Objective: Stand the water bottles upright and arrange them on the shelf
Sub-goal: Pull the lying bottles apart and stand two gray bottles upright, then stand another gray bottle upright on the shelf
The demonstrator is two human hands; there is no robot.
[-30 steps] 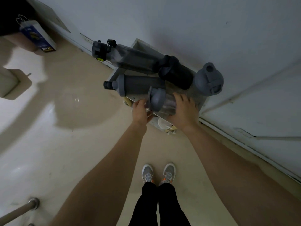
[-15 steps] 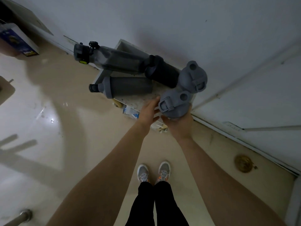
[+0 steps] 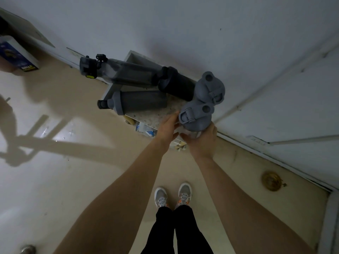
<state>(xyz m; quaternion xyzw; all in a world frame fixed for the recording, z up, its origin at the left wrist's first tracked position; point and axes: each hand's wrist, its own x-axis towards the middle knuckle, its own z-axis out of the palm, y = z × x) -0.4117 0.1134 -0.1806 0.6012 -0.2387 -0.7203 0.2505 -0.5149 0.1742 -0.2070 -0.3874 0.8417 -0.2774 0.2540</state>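
Observation:
A grey-lidded bottle point(image 3: 196, 117) stands upright at the front right corner of the speckled shelf top point(image 3: 161, 114). My right hand point(image 3: 202, 140) wraps its lower body from the right. My left hand point(image 3: 167, 128) rests flat beside it on the shelf's front edge, fingers apart. A second upright grey-lidded bottle point(image 3: 210, 87) stands just behind. A dark grey bottle point(image 3: 135, 102), a long smoky bottle with a yellow button point(image 3: 117, 72) and a black bottle point(image 3: 177, 86) lie on their sides, overhanging the shelf's left end.
The shelf stands against a white wall point(image 3: 183, 24). Clutter fills its lower compartment point(image 3: 145, 129). A beige floor spreads left, with a blue-and-white box point(image 3: 16, 55) far left and a brass floor fitting point(image 3: 271, 180) at the right. My shoes point(image 3: 173, 197) are below.
The bottle that lay on its side between my hands has been tipped upright at the shelf's front right corner. My left hand has come off its lid end and rests beside it.

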